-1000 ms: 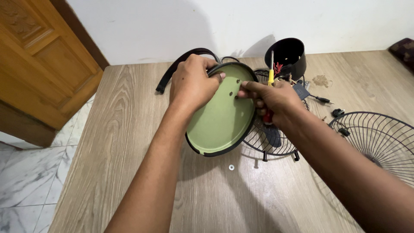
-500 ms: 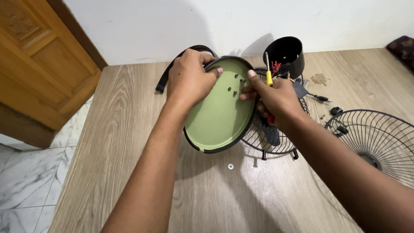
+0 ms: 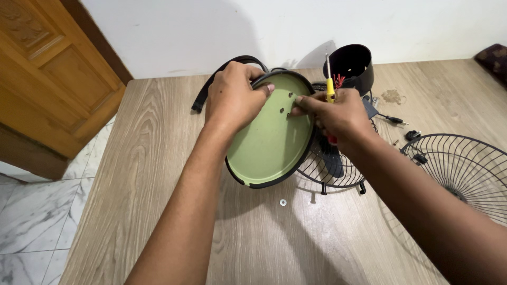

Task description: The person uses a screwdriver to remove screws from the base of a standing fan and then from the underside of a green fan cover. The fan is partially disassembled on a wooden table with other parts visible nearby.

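A round, pale green metal disc with a black rim (image 3: 269,140) is held tilted above a light wood-grain table (image 3: 148,158), near its far edge by the white wall. The disc's upper left rim is gripped by the left hand (image 3: 232,97), whose fingers are curled over the edge and closed on it. The right hand (image 3: 338,116) is placed at the disc's upper right, its fingertips (image 3: 299,99) pressed together against the green face beside a few small dark holes or screws (image 3: 285,110); a screwdriver with a yellow and red handle (image 3: 330,95) is clamped in the same hand, its metal shaft pointing upward. A black wire fan guard (image 3: 332,169) lies on the table behind and below the disc, and a second, larger wire guard (image 3: 465,174) is seen at the right. A black cylindrical housing (image 3: 349,66) stands near the wall, and a small silver washer (image 3: 283,202) lies on the table just below the disc.
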